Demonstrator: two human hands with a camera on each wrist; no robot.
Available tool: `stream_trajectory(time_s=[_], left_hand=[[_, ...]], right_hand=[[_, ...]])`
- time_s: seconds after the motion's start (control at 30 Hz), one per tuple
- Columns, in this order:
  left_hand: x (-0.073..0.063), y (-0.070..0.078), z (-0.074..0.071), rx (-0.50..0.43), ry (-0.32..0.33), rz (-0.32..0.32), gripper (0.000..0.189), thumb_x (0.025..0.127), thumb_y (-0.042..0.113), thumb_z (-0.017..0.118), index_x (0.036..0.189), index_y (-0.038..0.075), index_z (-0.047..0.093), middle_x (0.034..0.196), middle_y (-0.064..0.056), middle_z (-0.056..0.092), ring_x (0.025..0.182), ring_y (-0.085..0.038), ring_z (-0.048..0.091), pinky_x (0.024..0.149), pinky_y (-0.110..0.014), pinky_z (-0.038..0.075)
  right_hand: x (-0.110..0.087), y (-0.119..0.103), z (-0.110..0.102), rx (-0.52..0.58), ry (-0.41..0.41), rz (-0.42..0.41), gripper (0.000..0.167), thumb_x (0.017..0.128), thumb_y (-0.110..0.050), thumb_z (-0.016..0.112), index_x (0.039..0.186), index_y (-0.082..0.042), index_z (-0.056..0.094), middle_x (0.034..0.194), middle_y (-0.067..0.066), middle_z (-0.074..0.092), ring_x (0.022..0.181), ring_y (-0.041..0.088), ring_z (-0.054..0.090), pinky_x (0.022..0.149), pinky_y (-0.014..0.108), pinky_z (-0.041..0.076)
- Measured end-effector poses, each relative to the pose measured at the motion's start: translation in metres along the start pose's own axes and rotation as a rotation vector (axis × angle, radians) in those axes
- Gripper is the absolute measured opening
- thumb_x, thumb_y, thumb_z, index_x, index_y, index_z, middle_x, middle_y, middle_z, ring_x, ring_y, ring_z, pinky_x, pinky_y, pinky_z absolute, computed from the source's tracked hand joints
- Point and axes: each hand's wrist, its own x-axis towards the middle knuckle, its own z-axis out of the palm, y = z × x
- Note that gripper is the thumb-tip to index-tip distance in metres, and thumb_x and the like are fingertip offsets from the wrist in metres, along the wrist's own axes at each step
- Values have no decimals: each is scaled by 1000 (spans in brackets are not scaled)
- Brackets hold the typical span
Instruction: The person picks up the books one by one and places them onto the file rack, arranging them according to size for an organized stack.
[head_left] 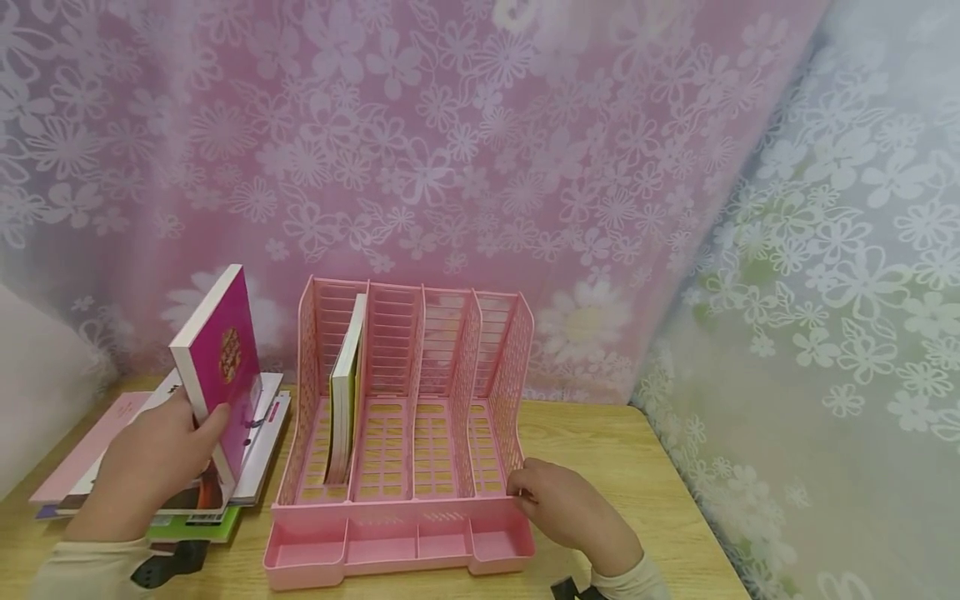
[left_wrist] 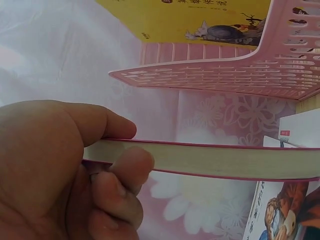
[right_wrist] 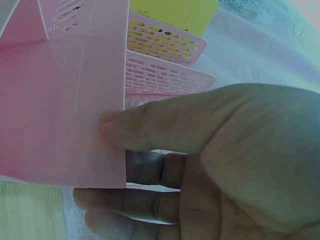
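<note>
My left hand (head_left: 153, 458) grips a thick magenta book (head_left: 232, 367) with a gold emblem, holding it upright above a stack of books. In the left wrist view its cream page edge (left_wrist: 215, 160) runs between the thumb and curled fingers. A pink desk file rack (head_left: 401, 508) with several upright slots stands in the middle of the table. One book (head_left: 345, 396) with a yellow-green cover leans upright in its leftmost slot. My right hand (head_left: 566, 508) pinches the rack's front right edge, its thumb (right_wrist: 125, 130) pressed on the pink plastic.
Left of the rack lies a pile of books, with a pink cover (head_left: 97, 446) and a green one (head_left: 195, 527) showing. Small trays (head_left: 442, 546) line the rack's front. The wooden table (head_left: 600, 429) meets a flowered curtain (head_left: 450, 167) behind and at the right.
</note>
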Motion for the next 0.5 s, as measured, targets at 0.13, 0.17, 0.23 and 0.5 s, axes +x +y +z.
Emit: stream_trajectory(time_s=[0.13,0.17,0.23,0.5], left_hand=[[-1,0,2,-3,-9,-14,68,106,42,50,145,-13,40,118,-40,63,73,-28,70,58,-48,57],[-1,0,3,-5,-11,-16,68,106,42,50,145,-12,40,118,-40,63,73,-28,70,58,-48,57],[-1,-1,2,-9,-16,-11,68,106,43,49,146,-12,40,119,-39,64,75,-29,71,59,-49,57],[-1,-2,3,-17,-19,3,69,107,45,48,148,-10,39,119,-37,65,78,-30,72,60,-50,56]], right_hand=[[1,0,-1,15,-2,26,9,94,-7,71,93,-14,66,82,-9,58,71,5,52,66,30,49],[1,0,-1,24,-5,39,11,94,-7,71,92,-15,64,81,-9,56,70,5,51,65,30,48],[0,0,-1,43,-10,60,15,94,-10,72,89,-15,59,78,-10,52,69,5,47,63,29,45],[0,2,-1,70,-6,58,24,94,-13,74,84,-19,54,74,-12,45,66,3,40,61,26,38]])
